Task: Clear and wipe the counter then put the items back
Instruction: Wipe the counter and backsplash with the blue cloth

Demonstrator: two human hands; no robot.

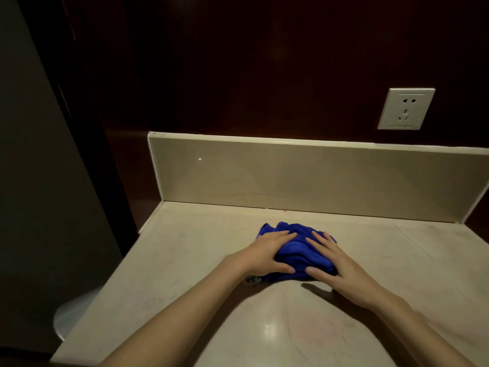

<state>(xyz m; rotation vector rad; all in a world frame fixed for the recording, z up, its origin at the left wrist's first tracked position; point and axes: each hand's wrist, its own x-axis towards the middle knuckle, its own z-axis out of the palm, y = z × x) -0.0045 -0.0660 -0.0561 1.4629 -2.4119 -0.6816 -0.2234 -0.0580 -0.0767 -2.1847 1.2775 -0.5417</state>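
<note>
A bunched blue cloth [296, 247] lies on the beige stone counter [185, 260], a little in front of the backsplash. My left hand [267, 254] rests flat on the cloth's left side with straight fingers. On the cloth's right side lies my right hand [336, 263], also with straight fingers pressing down. A small white label [252, 280] sticks out from under the cloth near my left wrist. No other items stand on the visible counter.
A beige backsplash [304, 178] runs along the back, with dark wood panelling above it. A white wall socket [406, 108] sits at the upper right. The counter's left edge drops off beside a dark wall, and a round grey object [71, 313] stands below it.
</note>
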